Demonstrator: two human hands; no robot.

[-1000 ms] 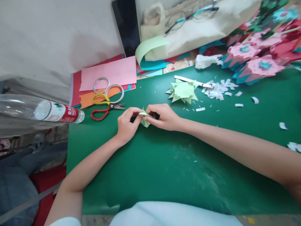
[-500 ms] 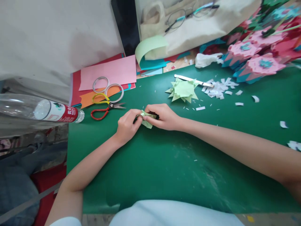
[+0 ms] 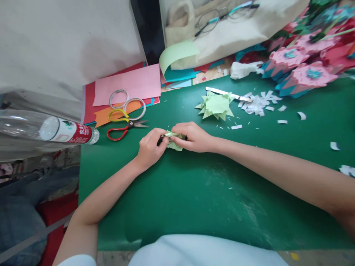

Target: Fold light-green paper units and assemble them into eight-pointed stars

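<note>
Between my hands is a small piece of folded light green paper (image 3: 175,145), held just above the green table (image 3: 194,199). My left hand (image 3: 151,147) pinches its left end between thumb and fingers. From the other side, my right hand (image 3: 193,136) grips it, the thumb lying across the folds. The fingers cover much of the paper, so its full shape is hidden. A spiky light green paper piece (image 3: 218,105) lies beyond my right hand, with tweezers (image 3: 227,94) touching its far edge.
Scissors (image 3: 123,125) and two tape rolls (image 3: 134,108) lie at the left by pink paper (image 3: 130,84). A bottle (image 3: 66,129) lies on its side at far left. White paper scraps (image 3: 256,104), paper flowers (image 3: 313,75) and a cloth bag (image 3: 238,33) with glasses are farther back.
The folded green paper has turned slightly between my fingers, and more of its folded strip shows. Both hands have stayed in nearly the same place.
</note>
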